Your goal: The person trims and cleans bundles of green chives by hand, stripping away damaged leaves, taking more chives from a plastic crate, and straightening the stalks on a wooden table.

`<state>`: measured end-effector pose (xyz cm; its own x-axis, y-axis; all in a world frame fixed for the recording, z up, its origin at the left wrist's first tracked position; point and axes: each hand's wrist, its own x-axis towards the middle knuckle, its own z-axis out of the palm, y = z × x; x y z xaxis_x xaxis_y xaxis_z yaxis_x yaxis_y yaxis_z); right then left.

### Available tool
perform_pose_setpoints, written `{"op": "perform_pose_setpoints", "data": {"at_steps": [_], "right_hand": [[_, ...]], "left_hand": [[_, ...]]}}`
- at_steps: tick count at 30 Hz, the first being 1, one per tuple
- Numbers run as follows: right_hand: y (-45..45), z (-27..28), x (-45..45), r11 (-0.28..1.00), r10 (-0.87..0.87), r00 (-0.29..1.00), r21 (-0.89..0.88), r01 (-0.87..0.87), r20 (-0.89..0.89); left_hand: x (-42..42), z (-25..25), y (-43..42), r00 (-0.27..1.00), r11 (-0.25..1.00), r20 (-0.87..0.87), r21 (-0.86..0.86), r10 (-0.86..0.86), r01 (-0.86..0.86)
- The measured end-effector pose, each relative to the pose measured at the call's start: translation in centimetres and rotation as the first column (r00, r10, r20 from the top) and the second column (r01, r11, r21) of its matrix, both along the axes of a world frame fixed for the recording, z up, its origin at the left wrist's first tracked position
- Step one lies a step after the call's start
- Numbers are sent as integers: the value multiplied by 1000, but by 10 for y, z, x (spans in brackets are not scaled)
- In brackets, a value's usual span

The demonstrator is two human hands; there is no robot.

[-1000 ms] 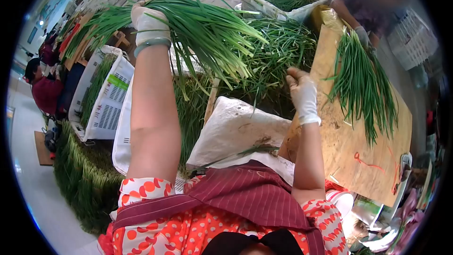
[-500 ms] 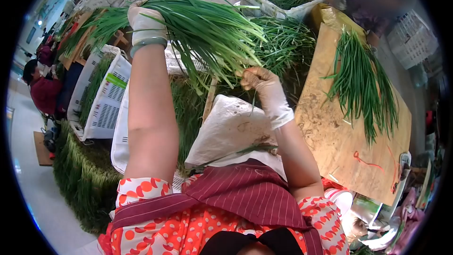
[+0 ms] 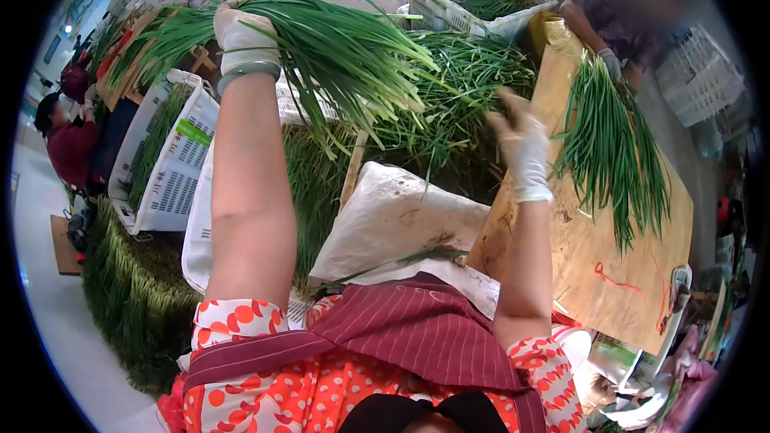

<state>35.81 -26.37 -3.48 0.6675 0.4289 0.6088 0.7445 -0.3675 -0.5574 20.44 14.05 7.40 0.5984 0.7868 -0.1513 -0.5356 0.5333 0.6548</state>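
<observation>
My left hand [image 3: 245, 36], in a pale glove, is closed around a bunch of garlic chives [image 3: 337, 44]. The pale stem ends fan out to the right, and the green leaves trail down and to the left. Slightly blurred, my right hand [image 3: 520, 140] is raised between the loose chive heap [image 3: 469, 88] and the wooden board [image 3: 609, 273]. Its gloved fingers are apart, and I see nothing in them. On the board lies another spread of chives [image 3: 613, 152]. A white sack [image 3: 393, 212] lies before my apron.
White crates holding greens stand at the left [image 3: 172, 168] and at the back [image 3: 449, 12]. Stacked chives [image 3: 128, 297] sit at lower left. Across the board, a co-worker's gloved hand [image 3: 611, 64] touches the chives there. Another person [image 3: 70, 140] sits far left.
My right hand has left the stem ends and swung right and upward, its fingers spreading. My left hand still holds the bunch. The co-worker's hand has come onto the chives on the board.
</observation>
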Motion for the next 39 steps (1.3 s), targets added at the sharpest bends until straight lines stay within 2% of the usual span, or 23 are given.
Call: {"op": "perform_pose_setpoints", "data": {"at_steps": [1,2,3,4,6,8,9,10,11,12,14,16,17,18,20,21,23,24,26,30,34,36,39], "right_hand": [[19,17,-18,981,170,975,-74,-182,-146],[38,20,-28,962,257,964,-76,-262,-66],[55,28,-42,945,315,933,-33,-326,-175],[72,20,-46,917,394,827,108,-384,-402],[90,14,-40,819,563,344,452,-353,-751],[92,21,-46,807,581,311,481,-344,-752],[92,24,-49,797,594,279,506,-330,-754],[93,23,-53,799,593,280,505,-328,-755],[92,22,-56,809,574,360,443,-386,-735],[90,21,-57,818,557,438,375,-435,-706],[90,15,-56,786,596,428,384,-485,-679],[89,19,-60,727,687,135,672,-140,-714],[90,13,-54,709,705,115,697,-109,-700],[89,12,-53,708,706,117,698,-107,-699],[87,12,-53,823,566,457,505,-261,-686],[86,11,-50,824,565,457,504,-260,-687],[81,8,-45,871,486,561,427,-245,-670],[79,8,-45,871,485,561,427,-243,-670],[73,8,-48,848,526,301,516,-121,-795],[57,3,-47,847,531,272,507,-160,-802],[47,8,-40,882,470,358,445,-155,-807],[41,2,-41,868,495,322,477,-140,-807],[27,-13,-35,895,439,346,438,-86,-829]], "left_hand": [[3,2,-7,998,999,-47,-39,33,-35],[7,-1,-10,997,998,-59,42,51,-48],[10,-3,-11,995,990,-68,125,70,-61],[13,-5,-10,995,990,-70,130,69,-59],[20,-6,-5,990,987,-84,118,116,-106],[15,-4,-12,994,981,-77,183,77,-62],[19,-3,-15,990,974,-54,194,130,-117],[15,-12,4,999,985,25,174,-26,22],[10,-13,10,979,973,90,163,-183,167],[15,-18,11,978,972,90,159,-186,171],[21,8,-44,995,966,41,238,96,-103],[21,20,-66,994,976,-1,190,107,-105],[23,21,-67,985,969,18,174,174,-175],[26,22,-68,970,957,36,158,239,-242],[27,25,-75,972,958,49,161,230,-235],[26,24,-77,972,959,62,161,227,-235],[25,19,-62,978,962,-3,181,209,-205],[26,15,-54,980,964,-66,203,189,-172],[29,20,-59,978,964,-41,182,206,-196],[31,21,-62,970,957,26,161,242,-243],[31,18,-75,976,969,-26,130,216,-211],[39,13,-70,964,964,11,24,266,-266],[38,2,-51,975,976,-47,25,216,-215]]}}
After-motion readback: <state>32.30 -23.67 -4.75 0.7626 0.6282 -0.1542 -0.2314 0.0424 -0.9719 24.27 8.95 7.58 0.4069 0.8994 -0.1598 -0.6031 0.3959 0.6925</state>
